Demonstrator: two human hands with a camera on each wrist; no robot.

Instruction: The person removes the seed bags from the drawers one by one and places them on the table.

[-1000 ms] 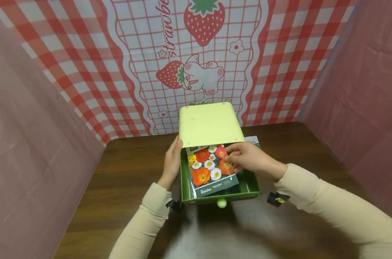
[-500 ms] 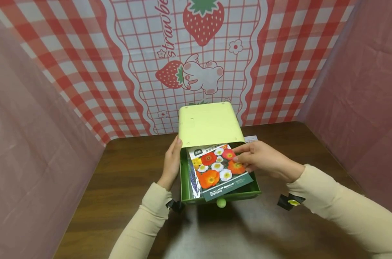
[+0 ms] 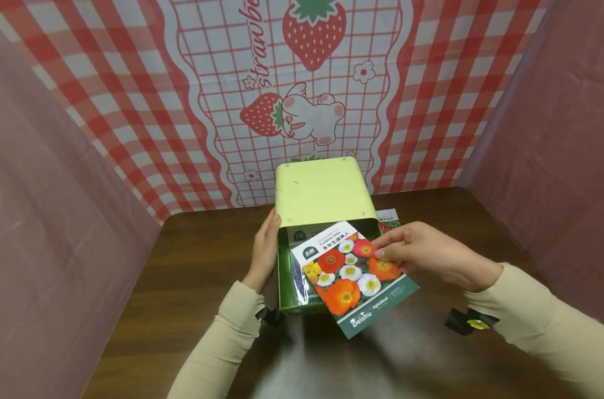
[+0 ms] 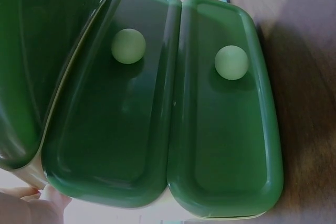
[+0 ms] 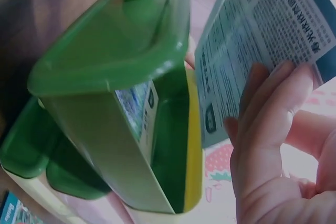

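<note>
My right hand (image 3: 434,255) pinches a flower seed packet (image 3: 352,271) by its right edge, with the thumb on the front. Orange, red and white blooms cover that front; the right wrist view shows its printed back (image 5: 236,72). The packet is tilted above the open top drawer (image 3: 283,288) of a small light-green cabinet (image 3: 324,191), overlapping the drawer front and hiding its knob in the head view. Inside the drawer lies another packet (image 3: 300,282) with purple flowers. My left hand (image 3: 264,252) rests with extended fingers against the cabinet's left side.
Two closed dark-green drawers with round knobs, one (image 4: 105,124) beside the other (image 4: 231,135) in the left wrist view, sit under the open one. Another packet (image 3: 388,217) lies on the wooden table (image 3: 197,277) behind the cabinet's right side. A checked strawberry cloth (image 3: 207,100) hangs behind.
My right hand has drawn the poppy-patterned seed packet out of the drawer, toward the right and nearer the camera, turning it anticlockwise. The packet beneath is more exposed. My left hand stays put.
</note>
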